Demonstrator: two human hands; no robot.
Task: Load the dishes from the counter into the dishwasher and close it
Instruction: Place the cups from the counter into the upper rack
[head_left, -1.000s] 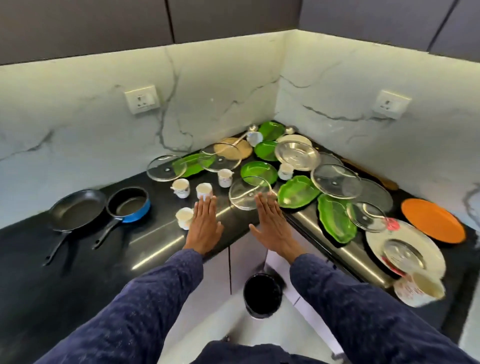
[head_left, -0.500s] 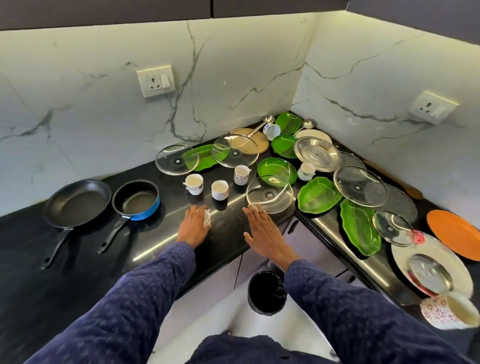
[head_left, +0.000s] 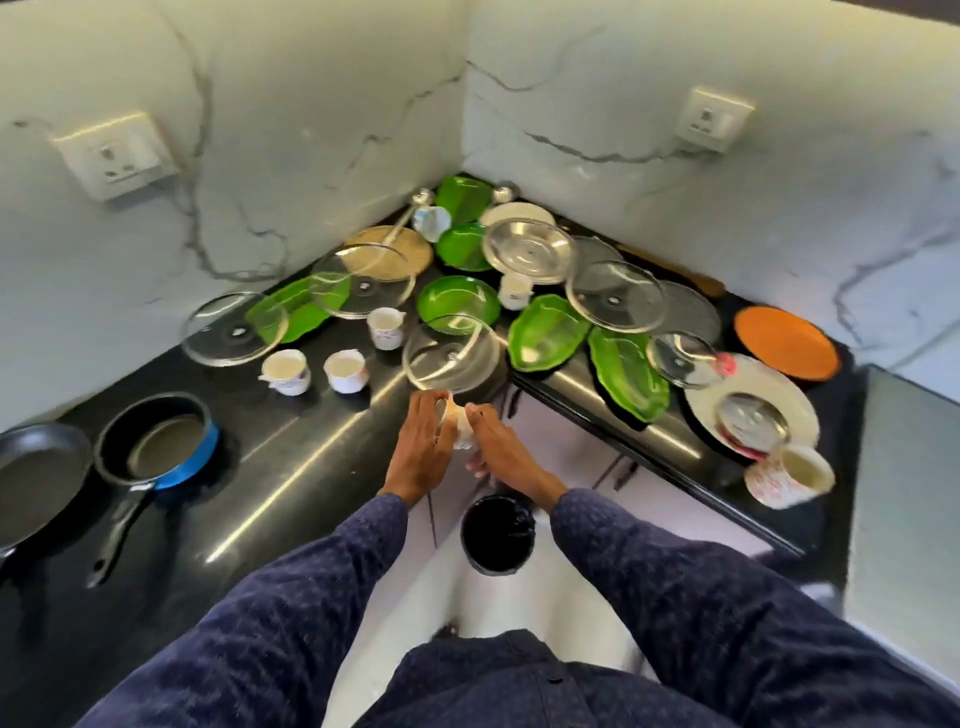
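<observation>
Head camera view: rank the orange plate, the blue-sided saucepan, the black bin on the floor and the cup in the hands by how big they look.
1. Blue-sided saucepan, with its handle.
2. Orange plate, though it lies farther off, so this is unsure.
3. Black bin, looking close to the plate.
4. Cup, mostly hidden between the left hand and right hand.

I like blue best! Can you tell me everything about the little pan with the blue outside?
The blue pan is small and round, with a bright blue outer wall, a dark inside with a greyish bottom, and one long black handle pointing toward the near edge. It looks like coated metal and seems empty. It sits upright on the shiny black counter, at the left, right beside a bigger black frying pan; whether they touch is unclear. No hand touches it.
</observation>
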